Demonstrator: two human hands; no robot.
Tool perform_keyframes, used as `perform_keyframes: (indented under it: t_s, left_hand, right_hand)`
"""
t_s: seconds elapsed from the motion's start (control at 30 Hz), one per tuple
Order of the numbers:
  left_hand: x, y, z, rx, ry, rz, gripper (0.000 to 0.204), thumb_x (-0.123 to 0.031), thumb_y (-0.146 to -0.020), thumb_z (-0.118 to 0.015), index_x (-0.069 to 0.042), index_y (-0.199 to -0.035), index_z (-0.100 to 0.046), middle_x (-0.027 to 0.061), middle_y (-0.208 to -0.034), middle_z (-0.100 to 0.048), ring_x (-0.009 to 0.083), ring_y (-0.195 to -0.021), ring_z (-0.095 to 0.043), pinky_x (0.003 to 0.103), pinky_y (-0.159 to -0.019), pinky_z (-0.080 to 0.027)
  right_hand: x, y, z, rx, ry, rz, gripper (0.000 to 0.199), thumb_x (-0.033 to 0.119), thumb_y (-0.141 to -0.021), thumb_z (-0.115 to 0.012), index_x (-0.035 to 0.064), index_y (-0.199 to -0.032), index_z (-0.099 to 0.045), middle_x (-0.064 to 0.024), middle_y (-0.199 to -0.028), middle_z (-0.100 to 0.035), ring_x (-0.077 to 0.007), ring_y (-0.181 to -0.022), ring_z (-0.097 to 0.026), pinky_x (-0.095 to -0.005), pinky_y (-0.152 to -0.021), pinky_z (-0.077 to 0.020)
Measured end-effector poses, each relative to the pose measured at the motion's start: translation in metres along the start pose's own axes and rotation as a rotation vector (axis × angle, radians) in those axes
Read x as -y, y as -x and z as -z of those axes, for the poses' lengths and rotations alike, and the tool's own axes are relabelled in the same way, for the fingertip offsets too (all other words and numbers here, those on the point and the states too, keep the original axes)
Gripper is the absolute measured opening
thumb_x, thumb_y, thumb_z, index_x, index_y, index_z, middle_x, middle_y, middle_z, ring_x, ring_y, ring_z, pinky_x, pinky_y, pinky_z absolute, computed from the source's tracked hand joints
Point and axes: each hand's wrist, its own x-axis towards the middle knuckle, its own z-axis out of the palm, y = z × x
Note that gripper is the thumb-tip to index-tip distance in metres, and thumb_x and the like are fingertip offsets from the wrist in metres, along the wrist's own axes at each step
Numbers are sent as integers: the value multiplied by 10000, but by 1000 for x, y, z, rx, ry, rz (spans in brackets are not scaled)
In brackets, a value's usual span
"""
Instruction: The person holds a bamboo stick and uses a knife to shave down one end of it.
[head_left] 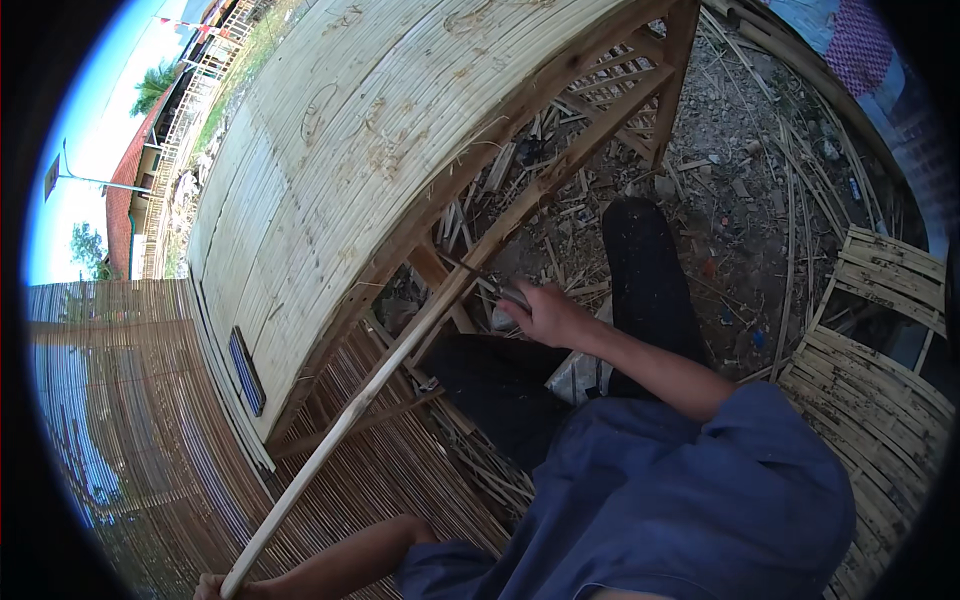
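A long pale strip of wood or bamboo [345, 420] slants from the lower left up toward the middle. Its lower end is in my left hand [232, 588], with the fingers wrapped round it, partly cut off by the picture's edge. My right hand [551, 315] grips the handle of a knife [514, 294]. The dark blade lies against the strip near the table's edge. Beyond the blade, a darker length continues up beneath the tabletop; I cannot tell whether it is the same piece. The slatted bamboo table [350, 150] carries curled shavings.
A dark narrow object [246, 370] lies on the table's near left corner. Wood scraps and offcuts litter the ground [740, 230] around my legs. At the right stands a slatted bamboo seat or panel [860, 400]. A bamboo screen [130, 400] spreads at the left.
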Motion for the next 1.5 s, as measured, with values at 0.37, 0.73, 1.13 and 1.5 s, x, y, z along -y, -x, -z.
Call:
perform_keyframes:
  t_s: [0.37,0.73,1.13,1.5]
  left_hand:
    - [1,-1,2,-14,-66,-41,378,-404,-891,-428,-120,-649,-365,-64,-512,-287,22,-325,-244,171,-315,-220]
    - [-3,4,4,13,-46,-22,419,-459,-898,-365,-126,-642,-361,-60,-499,-283,28,-328,-245,190,-325,-237]
    - [0,7,2,28,-1,-2,366,-415,-889,-426,-120,-676,-385,-62,-516,-321,25,-338,-254,180,-338,-232]
    - [-3,10,14,10,-6,-33,356,-386,-887,-445,-141,-645,-358,-74,-503,-286,20,-340,-259,176,-346,-235]
  right_hand:
    - [6,8,1,91,32,56,377,369,-851,-507,-6,-843,-536,-194,-638,-584,-374,-624,-588,-439,-595,-460]
    - [2,12,-3,24,33,216,405,403,-859,-479,11,-939,-537,-195,-620,-576,-378,-650,-589,-442,-613,-469]
    - [21,21,-3,114,13,240,375,371,-875,-473,-1,-872,-519,-179,-569,-542,-343,-574,-578,-409,-543,-442]
    - [20,2,20,177,114,144,370,354,-866,-495,-11,-809,-524,-206,-592,-545,-366,-588,-570,-422,-545,-429]
